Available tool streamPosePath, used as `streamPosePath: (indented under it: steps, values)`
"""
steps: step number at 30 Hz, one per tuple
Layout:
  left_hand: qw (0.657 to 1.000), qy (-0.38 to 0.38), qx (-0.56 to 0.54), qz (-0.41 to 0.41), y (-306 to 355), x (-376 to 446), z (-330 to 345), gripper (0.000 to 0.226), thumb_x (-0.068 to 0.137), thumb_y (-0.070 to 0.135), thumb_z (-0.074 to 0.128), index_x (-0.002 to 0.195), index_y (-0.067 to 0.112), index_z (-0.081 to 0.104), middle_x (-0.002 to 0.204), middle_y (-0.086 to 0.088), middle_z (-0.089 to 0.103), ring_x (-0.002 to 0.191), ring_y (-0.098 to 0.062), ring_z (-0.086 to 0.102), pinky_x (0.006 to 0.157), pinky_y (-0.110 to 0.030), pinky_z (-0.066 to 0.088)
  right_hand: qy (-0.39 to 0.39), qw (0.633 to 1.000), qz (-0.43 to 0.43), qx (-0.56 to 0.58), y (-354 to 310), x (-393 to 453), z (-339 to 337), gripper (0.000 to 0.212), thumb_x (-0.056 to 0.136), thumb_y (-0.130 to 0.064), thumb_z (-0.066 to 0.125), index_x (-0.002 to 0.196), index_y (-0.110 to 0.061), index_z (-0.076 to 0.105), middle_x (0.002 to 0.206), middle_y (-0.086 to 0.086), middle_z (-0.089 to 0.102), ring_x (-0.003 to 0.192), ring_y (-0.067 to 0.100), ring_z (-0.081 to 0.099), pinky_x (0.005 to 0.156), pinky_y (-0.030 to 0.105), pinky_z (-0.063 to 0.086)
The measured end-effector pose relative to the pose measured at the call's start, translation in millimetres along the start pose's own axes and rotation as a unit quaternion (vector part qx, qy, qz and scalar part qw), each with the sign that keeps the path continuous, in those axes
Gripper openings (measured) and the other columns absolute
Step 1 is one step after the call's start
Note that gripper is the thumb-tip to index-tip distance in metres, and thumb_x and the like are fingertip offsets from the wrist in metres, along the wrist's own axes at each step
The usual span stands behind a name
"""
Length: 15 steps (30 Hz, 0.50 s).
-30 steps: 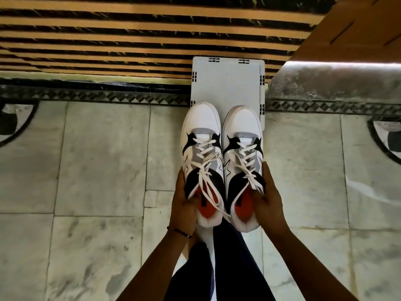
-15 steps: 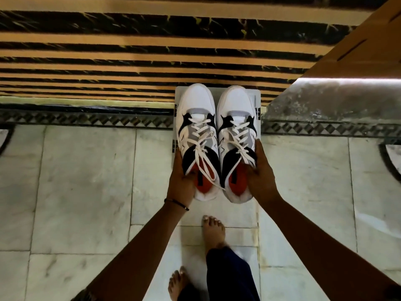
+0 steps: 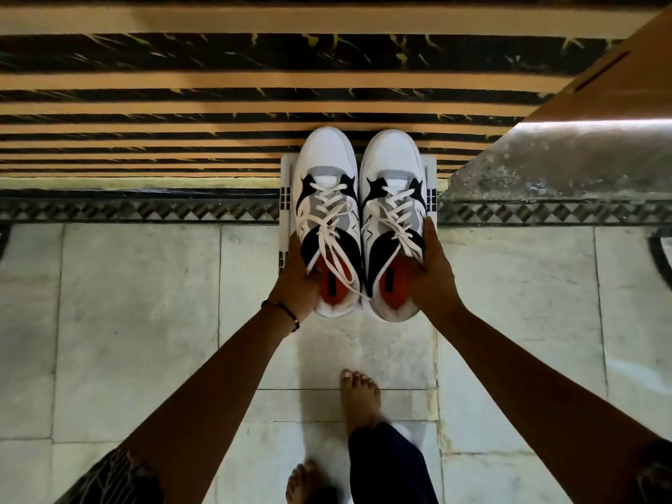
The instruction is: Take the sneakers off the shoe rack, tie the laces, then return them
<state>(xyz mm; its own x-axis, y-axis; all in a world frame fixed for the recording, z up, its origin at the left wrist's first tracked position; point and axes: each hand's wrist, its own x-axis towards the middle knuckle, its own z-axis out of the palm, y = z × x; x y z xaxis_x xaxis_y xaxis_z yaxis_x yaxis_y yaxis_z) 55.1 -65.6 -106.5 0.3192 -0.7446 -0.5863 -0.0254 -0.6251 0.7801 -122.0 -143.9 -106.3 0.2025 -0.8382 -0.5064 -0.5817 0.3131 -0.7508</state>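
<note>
Each hand, left [image 3: 296, 281] and right [image 3: 431, 271], grips a laced sneaker [image 3: 327, 227] over the rack [image 3: 285, 201]; only setting down remains.

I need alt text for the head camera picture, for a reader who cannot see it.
Seen from above, a person holds a pair of white, grey and black sneakers side by side over a white shoe rack, the left hand and right hand each gripping one heel. Bare feet stand on a pale marble floor.

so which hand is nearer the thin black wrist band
Left. The thin black wrist band sits on that wrist, just behind the left hand; the right hand is across both sneakers.
</note>
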Motion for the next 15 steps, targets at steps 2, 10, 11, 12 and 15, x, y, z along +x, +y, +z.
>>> streamPosePath:
  steps: [2,10,11,12,15]
  values:
    - [1.0,0.0,0.012,0.0,-1,0,1,0.06,0.084,-0.005,0.041,0.139,0.01,0.023,0.142,-0.017,0.04,0.133,-0.027,0.037,0.115,-0.048,0.028,-0.015,1.0,-0.004,-0.025,1,2,-1,0.07,0.086,-0.017,0.046,0.147,-0.023,0.013,0.15,0.005,0.036,0.136,0.023,0.037,0.112,0.044,0.031]
    - [0.997,0.038,0.062,0.022,-3,-12,5,0.063,0.077,0.034,0.049,0.133,0.009,0.035,0.137,-0.017,0.046,0.129,-0.027,0.042,0.112,-0.047,0.033,-0.034,0.996,0.014,-0.079,-4,-4,-9,0.068,0.086,-0.015,0.054,0.145,-0.016,0.02,0.144,0.008,0.044,0.129,0.028,0.044,0.102,0.035,0.038]
    - [0.995,0.043,0.081,0.027,0,-18,3,0.064,0.076,0.04,0.047,0.131,0.008,0.038,0.133,-0.018,0.049,0.126,-0.027,0.045,0.11,-0.047,0.036,-0.031,0.996,0.022,-0.076,-8,-10,-14,0.064,0.086,-0.016,0.056,0.142,-0.015,0.025,0.14,0.009,0.048,0.125,0.028,0.047,0.096,0.033,0.038]
    - [0.993,0.053,0.099,0.029,5,-27,2,0.063,0.077,0.043,0.046,0.128,0.007,0.041,0.13,-0.018,0.051,0.124,-0.028,0.047,0.108,-0.045,0.038,-0.025,0.996,0.025,-0.076,-12,-17,-18,0.063,0.086,-0.016,0.057,0.141,-0.015,0.027,0.139,0.009,0.048,0.125,0.028,0.047,0.095,0.033,0.038]
    - [0.987,0.103,0.114,0.05,33,-79,-3,0.048,0.088,0.028,0.049,0.13,0.005,0.043,0.134,-0.018,0.05,0.126,-0.03,0.045,0.109,-0.036,0.036,0.011,0.995,-0.01,-0.096,-27,-63,-35,0.065,0.088,-0.016,0.057,0.144,-0.013,0.024,0.148,0.01,0.038,0.134,0.027,0.038,0.107,0.034,0.032]
